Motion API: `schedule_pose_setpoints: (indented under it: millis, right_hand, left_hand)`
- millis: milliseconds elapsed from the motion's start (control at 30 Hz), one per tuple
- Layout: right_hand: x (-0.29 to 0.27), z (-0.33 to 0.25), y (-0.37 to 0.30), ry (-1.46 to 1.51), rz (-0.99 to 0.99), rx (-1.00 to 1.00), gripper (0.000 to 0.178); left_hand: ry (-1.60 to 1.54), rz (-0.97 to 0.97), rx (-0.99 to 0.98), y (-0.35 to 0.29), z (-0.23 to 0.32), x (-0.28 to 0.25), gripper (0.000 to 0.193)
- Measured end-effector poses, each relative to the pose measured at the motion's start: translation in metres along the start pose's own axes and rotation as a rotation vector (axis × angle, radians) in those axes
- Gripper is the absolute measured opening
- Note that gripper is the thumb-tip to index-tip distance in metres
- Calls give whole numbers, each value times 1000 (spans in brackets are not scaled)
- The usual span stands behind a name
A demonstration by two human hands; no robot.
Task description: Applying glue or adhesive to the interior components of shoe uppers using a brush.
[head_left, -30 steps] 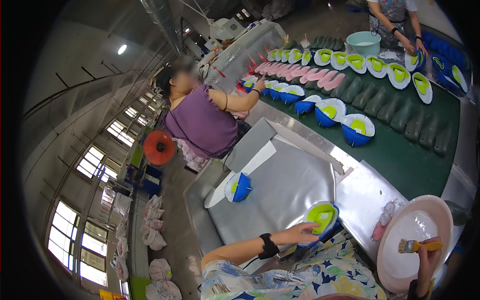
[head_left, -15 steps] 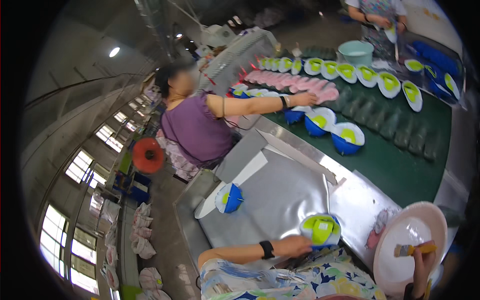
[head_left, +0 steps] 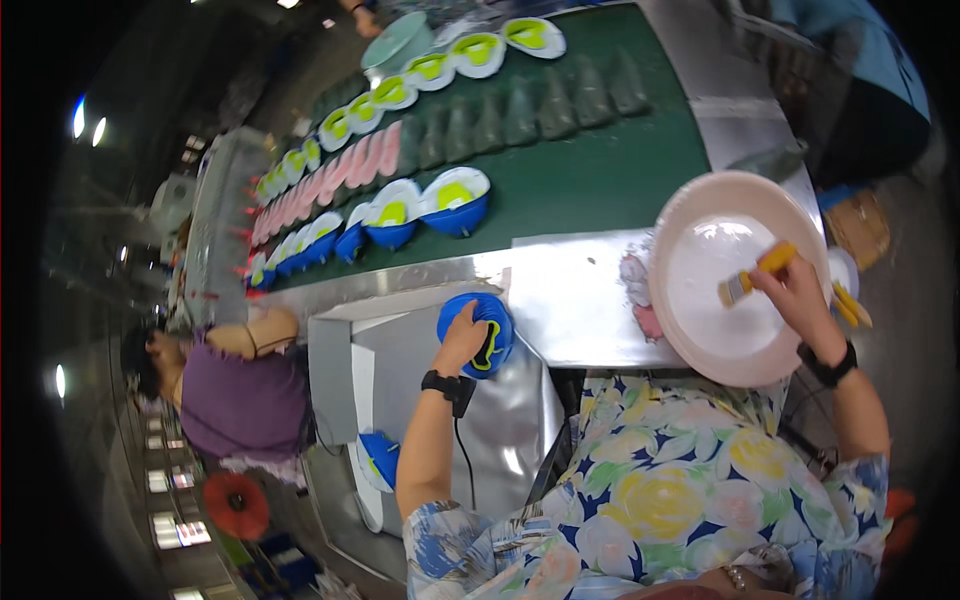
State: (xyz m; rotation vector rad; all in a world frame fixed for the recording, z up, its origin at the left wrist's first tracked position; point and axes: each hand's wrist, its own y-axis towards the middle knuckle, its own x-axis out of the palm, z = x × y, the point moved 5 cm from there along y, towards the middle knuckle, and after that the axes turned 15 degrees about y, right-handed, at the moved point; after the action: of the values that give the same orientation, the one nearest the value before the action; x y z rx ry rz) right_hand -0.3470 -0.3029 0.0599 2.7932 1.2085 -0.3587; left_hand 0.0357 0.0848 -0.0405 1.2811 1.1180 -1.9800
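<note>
Near the metal tray's far edge, my left hand (head_left: 460, 342) is closed on a blue shoe upper (head_left: 497, 312) with a lime-edged dark opening. Its blue side faces up, and my fingers lie over it. My right hand (head_left: 800, 300) grips a flat paintbrush (head_left: 774, 258) by its yellow handle. The bristles hang over a large pale pink basin (head_left: 700, 345) holding white liquid. A second blue shoe upper (head_left: 380, 458) lies in the tray, left of my left forearm.
A green conveyor belt (head_left: 590, 165) carries rows of blue-and-white uppers (head_left: 455, 205), pink sole-shaped pieces (head_left: 345, 168) and dark ones (head_left: 555, 110). Crumpled rags (head_left: 640, 290) lie beside the basin. A person in purple (head_left: 245, 395) stands at the left. A teal basin (head_left: 400, 42) stands beyond.
The view has swung to the right. My left hand has taken hold of the shoe upper, which has turned from lime lining up to blue side up. The brush stays in my right hand.
</note>
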Motion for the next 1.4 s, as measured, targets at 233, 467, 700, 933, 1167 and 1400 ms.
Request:
schedule_pose_setpoints:
  millis: [233, 467, 700, 933, 1167, 1400]
  right_hand:
    - [53, 6, 41, -32, -190, -37, 28]
    - [76, 11, 7, -358, -616, -182, 19]
    - [-14, -30, 31, -122, -247, -181, 17]
    - [-25, -90, 31, 45, -104, -592, 24]
    - [-28, -56, 15, 236, 180, -173, 31]
    - [1, -27, 5, 590, 165, 50, 32]
  left_hand:
    - [412, 76, 177, -25, 1, -18, 42]
    - [-430, 326, 403, -37, 61, -93, 42]
    - [-955, -272, 532, -24, 194, -84, 51]
    - [-1262, -466, 550, -19, 292, -55, 57]
    - [-811, 385, 861, -48, 305, -68, 73]
    - [-345, 872, 1059, -46, 305, -57, 73]
